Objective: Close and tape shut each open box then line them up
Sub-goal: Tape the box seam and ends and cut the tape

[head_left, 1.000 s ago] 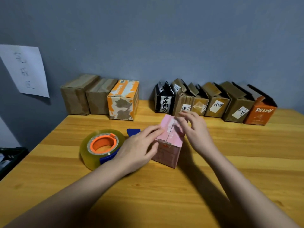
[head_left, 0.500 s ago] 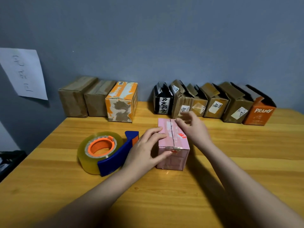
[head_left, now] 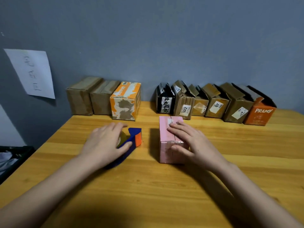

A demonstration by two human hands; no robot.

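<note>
A pink box (head_left: 165, 137) stands on the wooden table (head_left: 164, 195) in front of me, its top flaps folded down. My right hand (head_left: 190, 143) lies on it, fingers flat across the flaps and thumb against the near face. My left hand (head_left: 105, 142) covers the tape roll in its blue dispenser (head_left: 131, 142), thumb along the blue handle. Three closed boxes, two brown (head_left: 80, 97) and one orange-and-white (head_left: 125, 102), stand at the back left. Several open boxes (head_left: 213, 102) line the wall at the back right.
A sheet of paper (head_left: 32, 71) hangs on the grey wall at the left. An orange box marked PRAMY (head_left: 258, 114) ends the right row. A dark container (head_left: 14, 158) sits beyond the table's left edge.
My left hand left the pink box and moved left onto the tape dispenser. My right hand shifted from the box's far side to lie flat on its top. The box was turned square to me.
</note>
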